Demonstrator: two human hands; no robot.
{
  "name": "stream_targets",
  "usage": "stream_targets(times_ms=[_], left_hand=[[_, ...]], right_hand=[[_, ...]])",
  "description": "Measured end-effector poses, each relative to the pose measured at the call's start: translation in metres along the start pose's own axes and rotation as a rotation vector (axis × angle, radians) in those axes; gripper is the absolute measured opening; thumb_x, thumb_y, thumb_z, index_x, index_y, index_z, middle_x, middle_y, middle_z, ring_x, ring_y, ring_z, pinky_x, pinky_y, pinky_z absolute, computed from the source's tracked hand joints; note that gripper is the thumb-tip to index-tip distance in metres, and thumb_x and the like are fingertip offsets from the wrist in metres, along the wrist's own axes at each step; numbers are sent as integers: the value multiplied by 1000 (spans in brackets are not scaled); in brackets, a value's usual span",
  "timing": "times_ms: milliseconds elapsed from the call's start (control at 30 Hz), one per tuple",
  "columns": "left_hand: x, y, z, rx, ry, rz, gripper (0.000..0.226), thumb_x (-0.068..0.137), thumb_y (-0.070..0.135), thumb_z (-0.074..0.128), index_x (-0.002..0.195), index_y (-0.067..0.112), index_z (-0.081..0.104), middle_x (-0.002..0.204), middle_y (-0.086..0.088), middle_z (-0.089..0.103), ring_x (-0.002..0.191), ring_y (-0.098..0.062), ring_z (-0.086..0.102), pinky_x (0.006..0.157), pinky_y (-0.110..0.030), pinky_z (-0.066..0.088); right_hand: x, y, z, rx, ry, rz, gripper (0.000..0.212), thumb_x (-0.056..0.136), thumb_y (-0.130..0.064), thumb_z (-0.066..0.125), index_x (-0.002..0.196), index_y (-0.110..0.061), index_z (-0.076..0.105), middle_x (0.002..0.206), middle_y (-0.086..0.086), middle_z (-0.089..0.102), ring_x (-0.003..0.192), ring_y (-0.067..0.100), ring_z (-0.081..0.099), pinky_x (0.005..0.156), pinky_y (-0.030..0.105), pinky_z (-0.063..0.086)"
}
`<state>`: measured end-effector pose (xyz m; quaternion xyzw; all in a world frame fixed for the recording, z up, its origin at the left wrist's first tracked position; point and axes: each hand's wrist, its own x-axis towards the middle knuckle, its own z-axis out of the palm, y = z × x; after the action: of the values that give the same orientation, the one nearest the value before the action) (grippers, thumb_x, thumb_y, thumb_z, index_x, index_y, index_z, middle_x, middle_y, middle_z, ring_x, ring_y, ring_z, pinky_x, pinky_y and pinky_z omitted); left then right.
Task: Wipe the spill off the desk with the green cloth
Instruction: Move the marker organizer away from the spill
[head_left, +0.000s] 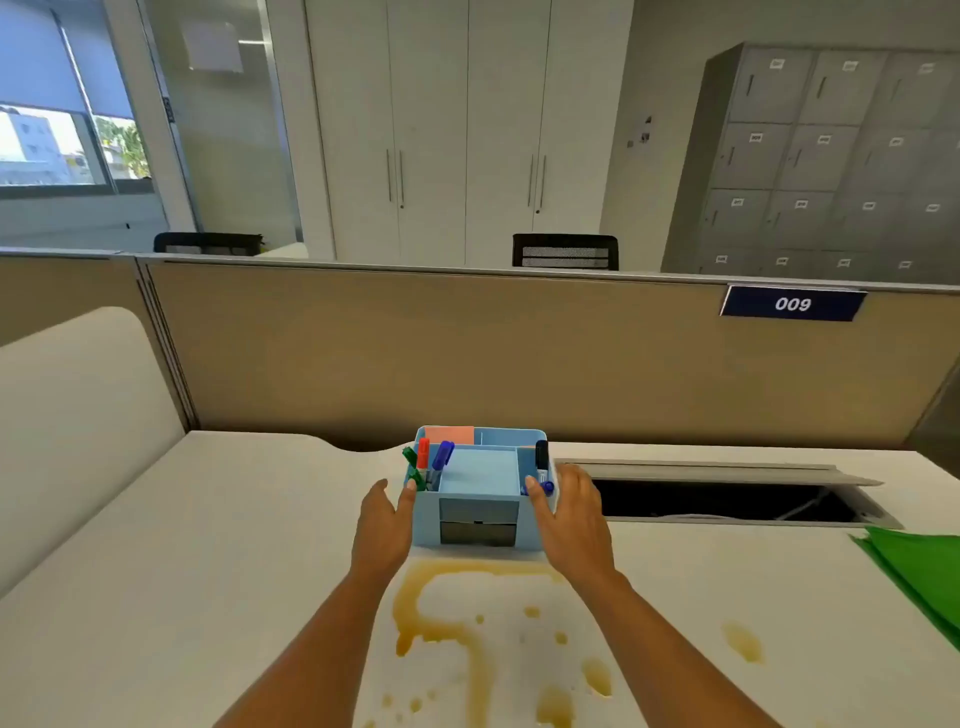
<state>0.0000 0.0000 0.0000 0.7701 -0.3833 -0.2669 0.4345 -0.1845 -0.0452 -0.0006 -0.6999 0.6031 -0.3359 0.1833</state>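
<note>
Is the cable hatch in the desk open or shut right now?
Open: the cable hatch shows a dark cavity, its lid raised along the far edge.

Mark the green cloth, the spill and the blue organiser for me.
green cloth (914, 566), head view, on its folded top surface
spill (441, 631), head view, on the thick amber streak
blue organiser (478, 480), head view, on its centre compartment

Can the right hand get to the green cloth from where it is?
Probably yes. The right hand rests on the side of the blue organizer, and the green cloth lies farther right on the desk. Only bare desk lies between them, nothing in the way.
</note>
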Motion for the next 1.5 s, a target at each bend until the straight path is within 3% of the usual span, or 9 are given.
stream_targets(times_ms=[200,333,467,600,833,1167,1333,1500], left_hand=[[24,-15,20,-163,-1,-152,52,96,39,28,140,11,29,149,-15,32,135,-33,33,109,-46,32],[39,-13,27,-252,89,-225,49,97,36,27,133,6,40,142,-18,43,128,-35,41,105,-45,36],[57,-10,28,-276,98,-226,46,96,34,33,123,1,50,129,-22,54,114,-35,52,97,-44,44],[66,-12,29,-212,104,-197,35,95,23,40,115,-1,56,121,-23,58,103,-34,55,90,-42,48],[75,-13,29,-143,115,-184,33,93,16,45,119,-1,56,121,-22,59,106,-36,57,91,-43,50],[74,-13,35,47,205,-31,29,94,14,44,104,-4,63,105,-25,66,94,-36,61,81,-42,51],[73,-10,36,109,256,-37,29,94,14,44,104,-4,64,105,-26,66,96,-35,61,74,-36,49],[73,-5,25,108,294,-23,29,93,16,45,104,-3,64,103,-25,66,95,-35,61,79,-38,51]], right_hand=[[21,25,26,371,-50,270,52,96,-40,33,141,-13,30,146,14,36,134,29,34,108,46,38],[28,33,37,539,-88,394,47,98,-39,27,137,-15,35,134,17,48,120,29,48,94,42,48],[39,34,43,619,-97,490,45,97,-40,27,130,-13,43,123,18,55,106,27,52,78,34,47],[45,36,46,668,-74,525,42,96,-39,35,124,-10,48,120,19,56,111,32,53,92,45,50],[47,42,42,659,-92,482,34,93,-36,47,116,-14,58,101,10,60,99,25,56,89,50,53],[49,43,36,590,-73,352,26,94,-27,48,103,-8,63,106,17,66,83,16,55,78,50,57],[48,42,37,548,-77,302,29,95,-25,46,110,-5,61,113,18,63,88,17,54,76,46,58],[53,30,34,545,-87,267,28,95,-24,45,103,-4,63,104,17,65,79,16,55,77,50,57]])
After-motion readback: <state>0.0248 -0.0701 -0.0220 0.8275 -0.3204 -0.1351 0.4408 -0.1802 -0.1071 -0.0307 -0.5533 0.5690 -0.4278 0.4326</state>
